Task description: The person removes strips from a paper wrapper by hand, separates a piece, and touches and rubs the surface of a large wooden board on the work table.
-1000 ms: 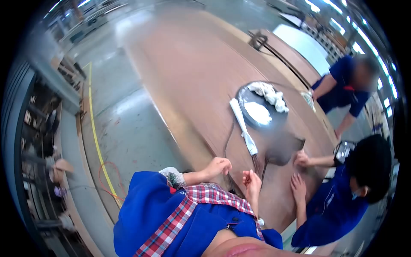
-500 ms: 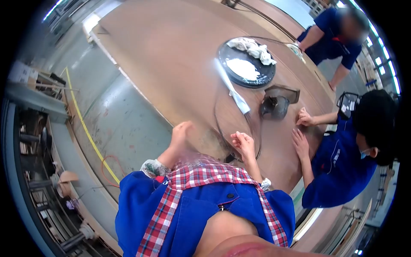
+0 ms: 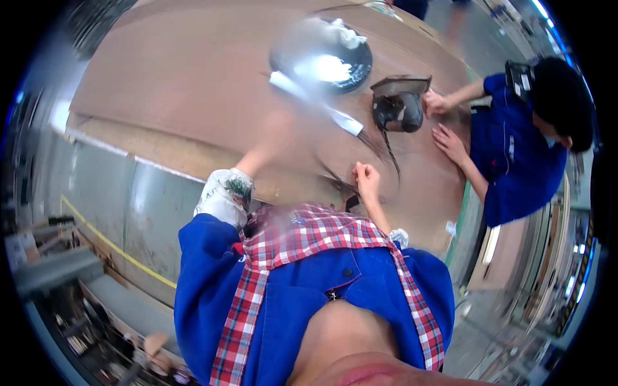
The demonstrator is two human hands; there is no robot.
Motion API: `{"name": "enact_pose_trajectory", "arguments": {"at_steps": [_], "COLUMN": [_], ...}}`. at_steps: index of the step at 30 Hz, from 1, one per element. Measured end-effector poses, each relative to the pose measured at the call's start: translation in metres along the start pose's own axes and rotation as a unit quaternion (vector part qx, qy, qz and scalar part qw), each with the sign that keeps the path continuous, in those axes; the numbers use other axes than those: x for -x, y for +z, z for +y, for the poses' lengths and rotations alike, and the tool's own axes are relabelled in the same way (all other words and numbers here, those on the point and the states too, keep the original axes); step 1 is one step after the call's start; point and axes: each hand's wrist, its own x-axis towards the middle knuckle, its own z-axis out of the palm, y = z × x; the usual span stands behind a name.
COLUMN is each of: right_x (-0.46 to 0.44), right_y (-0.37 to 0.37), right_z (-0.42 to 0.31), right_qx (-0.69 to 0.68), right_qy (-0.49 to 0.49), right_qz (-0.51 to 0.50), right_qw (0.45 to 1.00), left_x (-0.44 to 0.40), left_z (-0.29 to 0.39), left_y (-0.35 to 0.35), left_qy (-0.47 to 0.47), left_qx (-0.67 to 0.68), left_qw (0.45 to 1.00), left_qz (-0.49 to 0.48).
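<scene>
Left hand (image 3: pixel 278 134): blurred over the brown panel (image 3: pixel 187 77), grip unreadable. Right hand (image 3: pixel 367 180): half-curled, nothing visibly held (contact unclear). White brush-like tool (image 3: pixel 346 122) lies on panel, beyond right hand. Progress: tool unheld; portions done or left, indeterminable.

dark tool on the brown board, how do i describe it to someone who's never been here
Start with the brown board, then the round black tray on it. Just right of the tray and slightly nearer, by a co-worker's hand, sits the dark tool. Unlike the long white stick nearby, it is chunky, with a flat plate at its far side and a dark cord.
</scene>
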Motion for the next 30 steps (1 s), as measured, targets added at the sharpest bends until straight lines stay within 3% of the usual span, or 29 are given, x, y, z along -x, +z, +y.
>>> {"name": "enact_pose_trajectory", "arguments": {"at_steps": [1,4,6,8,11,13,17,21,30], "right_x": [-0.004,0.006,0.005,0.005,0.019,0.02,0.028,0.018,0.009], "right_y": [-0.003,-0.02,-0.024,-0.024,-0.029,-0.027,-0.03,-0.026,-0.015], "right_z": [0.009,-0.008,0.005,0.014,0.008,0.0,0.001,0.011,0.023], "right_qx": [0.046,0.091,0.12,0.176,0.159,0.189,0.238,0.245,0.275], "right_qy": [-0.031,-0.011,-0.041,-0.038,-0.086,-0.095,-0.101,-0.134,-0.121], "right_qz": [0.042,0.118,0.178,0.228,0.262,0.248,0.251,0.254,0.221], "right_qw": [0.998,0.989,0.976,0.957,0.948,0.945,0.933,0.926,0.928], "left_x": [-0.005,-0.04,-0.06,-0.085,-0.106,-0.092,-0.079,-0.074,-0.028], "left_z": [-0.007,-0.001,-0.023,0.014,0.021,0.007,0.01,-0.005,0.006], "left_y": [0.014,0.027,0.06,0.039,0.064,0.065,0.073,0.074,0.014], "left_qy": [-0.021,0.128,0.172,0.2,0.118,0.218,0.283,0.332,0.286], "left_qx": [0.005,-0.046,-0.088,-0.103,-0.129,-0.155,-0.196,-0.168,0.011], "left_qw": [0.997,0.989,0.978,0.963,0.936,0.925,0.909,0.889,0.938], "left_qz": [-0.069,-0.063,-0.08,-0.147,-0.306,-0.269,-0.235,-0.266,-0.195]}}
